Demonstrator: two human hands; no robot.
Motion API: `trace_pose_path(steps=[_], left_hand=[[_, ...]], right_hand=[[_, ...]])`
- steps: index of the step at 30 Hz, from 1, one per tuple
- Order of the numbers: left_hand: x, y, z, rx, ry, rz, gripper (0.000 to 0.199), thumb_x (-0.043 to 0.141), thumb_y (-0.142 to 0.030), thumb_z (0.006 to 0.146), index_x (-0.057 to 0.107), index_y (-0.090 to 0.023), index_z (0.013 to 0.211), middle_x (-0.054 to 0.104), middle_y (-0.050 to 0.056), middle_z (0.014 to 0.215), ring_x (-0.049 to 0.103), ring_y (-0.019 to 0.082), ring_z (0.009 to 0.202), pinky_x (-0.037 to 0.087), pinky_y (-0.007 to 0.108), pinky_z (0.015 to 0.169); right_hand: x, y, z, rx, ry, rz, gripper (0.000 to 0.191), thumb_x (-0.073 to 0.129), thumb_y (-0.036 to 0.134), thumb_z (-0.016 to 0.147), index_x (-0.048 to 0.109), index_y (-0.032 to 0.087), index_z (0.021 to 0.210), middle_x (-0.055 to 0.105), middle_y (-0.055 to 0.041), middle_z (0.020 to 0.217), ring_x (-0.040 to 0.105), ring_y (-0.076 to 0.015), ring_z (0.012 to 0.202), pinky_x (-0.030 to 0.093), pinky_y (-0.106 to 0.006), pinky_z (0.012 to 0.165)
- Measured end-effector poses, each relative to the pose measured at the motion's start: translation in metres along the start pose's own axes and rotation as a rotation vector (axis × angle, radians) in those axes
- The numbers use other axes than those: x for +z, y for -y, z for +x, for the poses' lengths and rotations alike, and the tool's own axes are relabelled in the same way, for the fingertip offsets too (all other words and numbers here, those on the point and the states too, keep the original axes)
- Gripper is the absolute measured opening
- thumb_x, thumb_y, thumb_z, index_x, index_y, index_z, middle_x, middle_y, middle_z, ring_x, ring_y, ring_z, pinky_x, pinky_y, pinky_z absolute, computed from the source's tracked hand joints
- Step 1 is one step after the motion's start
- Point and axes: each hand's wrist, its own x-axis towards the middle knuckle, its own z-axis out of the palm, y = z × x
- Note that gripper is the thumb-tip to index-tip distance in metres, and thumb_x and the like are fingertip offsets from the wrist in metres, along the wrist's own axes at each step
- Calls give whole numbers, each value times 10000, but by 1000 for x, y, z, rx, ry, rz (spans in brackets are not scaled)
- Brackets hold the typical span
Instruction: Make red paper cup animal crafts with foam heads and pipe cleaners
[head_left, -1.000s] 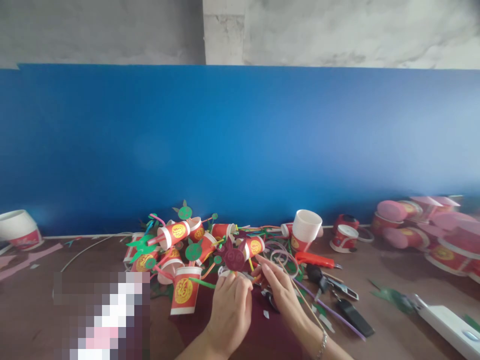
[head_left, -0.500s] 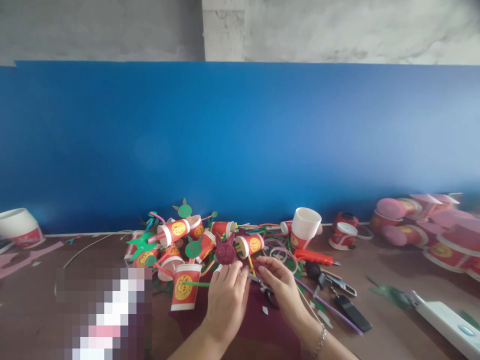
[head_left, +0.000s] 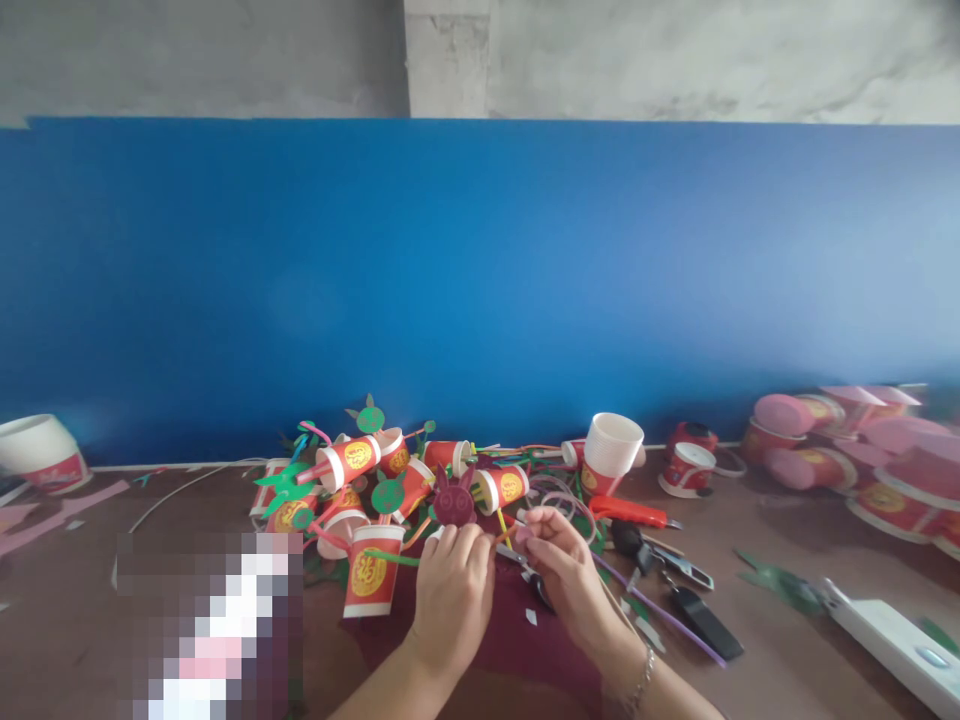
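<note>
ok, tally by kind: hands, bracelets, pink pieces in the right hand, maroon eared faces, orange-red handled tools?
Hands: 2 (left hand, right hand)
Bracelet: 1
Pink piece: 1
Maroon eared face: 1
Orange-red handled tool: 1
Total: 6

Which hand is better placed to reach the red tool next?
Likely the right hand: it is nearer the red tool, though it seems to pinch a small pink piece. The left hand is farther off, near the green straw.

Brown surface [head_left: 60,640] across the bottom of the frame, kinda cluttered: upright red cup [head_left: 373,572] lower left of center, maroon sheet [head_left: 525,645] bottom middle, black fob [head_left: 707,622] lower right.
</note>
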Motion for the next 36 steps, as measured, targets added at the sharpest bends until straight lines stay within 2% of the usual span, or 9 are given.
trace_pose_path(steps=[2, 5, 8, 11, 14, 19, 23, 29, 36], left_hand=[[-1, 0, 1, -4, -8, 1, 118, 511, -112, 878, 594, -194, 864, 631, 22, 804, 565, 207, 746, 390, 345, 670], [-2, 0, 1, -4, -12, 16, 116, 516, -115, 878, 599, -194, 860, 631, 21, 803, 566, 203, 743, 391, 343, 669], [-1, 0, 0, -2, -5, 26, 115, 517, -116, 876, 598, -194, 852, 629, 23, 807, 564, 204, 745, 391, 343, 668], [-1, -1, 0, 3, -7, 17, 114, 517, -114, 874, 600, -193, 873, 628, 25, 813, 563, 204, 748, 388, 342, 670], [-1, -2, -1, 13, -28, 11, 121, 519, -103, 872, 599, -193, 874, 632, 22, 811, 562, 201, 738, 378, 338, 665], [1, -4, -2, 30, -53, -21, 122, 505, -113, 884, 600, -190, 882, 633, 21, 801, 562, 199, 733, 380, 337, 679], [1, -5, -4, 43, -67, -23, 126, 502, -120, 886, 606, -192, 889, 637, 24, 806, 562, 193, 728, 377, 333, 684], [3, -4, -6, 46, -65, -20, 121, 517, -112, 874, 609, -189, 882, 641, 23, 815, 553, 194, 722, 363, 335, 680], [4, -5, -8, 41, -67, -33, 124, 517, -118, 878, 613, -191, 903, 648, 19, 831, 553, 202, 732, 363, 347, 687]], right_hand=[[1, 3, -1, -69, -30, -19, 281, 757, 297, 666, 599, 214, 882, 607, 2, 729, 573, -162, 700, 456, -273, 673], [2, 6, 0, -94, -23, -146, 320, 759, 345, 684, 596, 212, 924, 616, -11, 767, 583, -173, 734, 467, -289, 691], [3, 4, 1, -136, -13, -342, 312, 773, 368, 668, 621, 198, 881, 577, 11, 690, 551, -156, 674, 457, -272, 640], [1, 0, 2, -183, -3, -429, 291, 748, 386, 697, 637, 189, 881, 564, 19, 661, 533, -142, 637, 444, -258, 600], [-1, -1, 3, -183, -8, -438, 317, 742, 405, 700, 643, 179, 899, 610, -2, 687, 565, -156, 662, 456, -266, 615], [2, 1, 3, -51, -43, -348, 389, 780, 456, 633, 670, 170, 873, 682, -41, 724, 623, -189, 692, 486, -291, 634], [3, 0, 3, 11, -46, -313, 361, 785, 471, 620, 703, 169, 799, 707, -56, 740, 626, -189, 681, 494, -285, 617], [4, 0, 2, -10, -25, -384, 356, 751, 493, 658, 721, 151, 755, 672, -43, 679, 568, -158, 609, 443, -253, 557], [4, 2, 3, -53, -22, -504, 392, 732, 529, 650, 734, 146, 735, 683, -60, 719, 569, -187, 670, 442, -278, 619]])
